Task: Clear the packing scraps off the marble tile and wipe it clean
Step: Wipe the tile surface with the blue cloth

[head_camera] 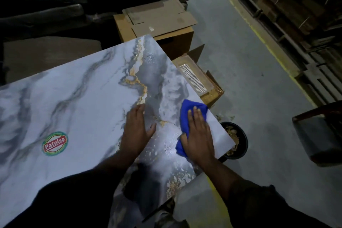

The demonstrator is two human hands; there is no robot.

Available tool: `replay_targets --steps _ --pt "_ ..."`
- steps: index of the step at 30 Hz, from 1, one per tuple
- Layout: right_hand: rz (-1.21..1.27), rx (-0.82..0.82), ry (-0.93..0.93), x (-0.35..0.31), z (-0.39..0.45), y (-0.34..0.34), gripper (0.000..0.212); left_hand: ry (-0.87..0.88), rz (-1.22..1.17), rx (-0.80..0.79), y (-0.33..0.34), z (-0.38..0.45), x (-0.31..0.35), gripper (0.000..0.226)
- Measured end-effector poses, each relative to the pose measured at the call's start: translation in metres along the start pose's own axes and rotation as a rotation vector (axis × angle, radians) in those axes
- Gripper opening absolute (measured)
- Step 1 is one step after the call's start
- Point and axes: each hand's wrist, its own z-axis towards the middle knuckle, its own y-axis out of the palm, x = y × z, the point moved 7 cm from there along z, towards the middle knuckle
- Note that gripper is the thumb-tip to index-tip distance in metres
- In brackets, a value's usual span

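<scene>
right hand (199, 135): blue cloth (187, 114) is pressed onto marble tile (77, 102), fingers straight | left hand (137, 131): laid flat on tile, fingers released

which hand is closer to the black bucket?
Right. The right hand presses the blue cloth near the tile edge just above the black bucket; the left hand lies flat farther left.

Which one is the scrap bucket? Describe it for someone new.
Find the big marble tile and follow it to the corner by the right hand pressing a blue cloth. On the floor just past that edge sits a round black bucket, the only round container, holding tan scraps.
</scene>
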Motion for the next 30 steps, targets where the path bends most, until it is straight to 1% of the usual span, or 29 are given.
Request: replay_targets --steps 3,5,6,9,12,15,16,17,19,21,24,27,30 --pt "-0.057 0.016 0.078 -0.014 0.032 0.003 0.085 0.068 0.231 0.014 -0.010 0.006 -0.018 0.077" --pt "-0.088 -0.024 0.088 -0.031 0.051 0.007 0.086 0.098 0.283 0.042 -0.009 0.004 -0.020 0.072" --pt "-0.096 -0.038 0.064 -0.042 0.058 0.010 0.086 0.107 0.278 0.055 -0.008 0.003 -0.021 0.069" --pt "-0.069 -0.087 -0.102 -0.081 0.057 0.018 0.084 0.097 0.254 0.060 -0.007 0.003 -0.022 0.061" --pt "-0.051 -0.110 -0.292 -0.109 0.024 0.025 0.078 0.083 0.225 0.063 -0.011 0.003 -0.021 0.060" --pt "-0.018 -0.118 -0.393 -0.099 -0.016 0.030 0.079 0.088 0.227 0.066 -0.013 0.005 -0.020 0.060" --pt "-0.017 -0.112 -0.375 -0.087 -0.025 0.030 0.080 0.088 0.227 0.054 -0.012 0.006 -0.020 0.061" --pt "-0.021 -0.095 -0.318 -0.073 -0.030 0.028 0.081 0.087 0.221 0.039 -0.012 0.007 -0.020 0.063" --pt "-0.059 -0.048 -0.153 -0.053 -0.026 0.024 0.084 0.087 0.209 0.031 -0.011 0.009 -0.021 0.065" --pt "-0.111 -0.011 -0.030 -0.053 -0.010 0.022 0.086 0.107 0.208 0.042 -0.009 0.009 -0.021 0.064" --pt "-0.139 0.012 0.081 -0.070 0.035 0.023 0.087 0.134 0.216 0.093 -0.009 0.010 -0.021 0.061" --pt "-0.140 -0.013 0.114 -0.091 0.087 0.025 0.088 0.157 0.220 0.112 -0.008 0.011 -0.021 0.061" --pt "-0.147 -0.032 0.013 -0.122 0.129 0.032 0.089 0.161 0.198 0.113 -0.009 0.014 -0.022 0.068"
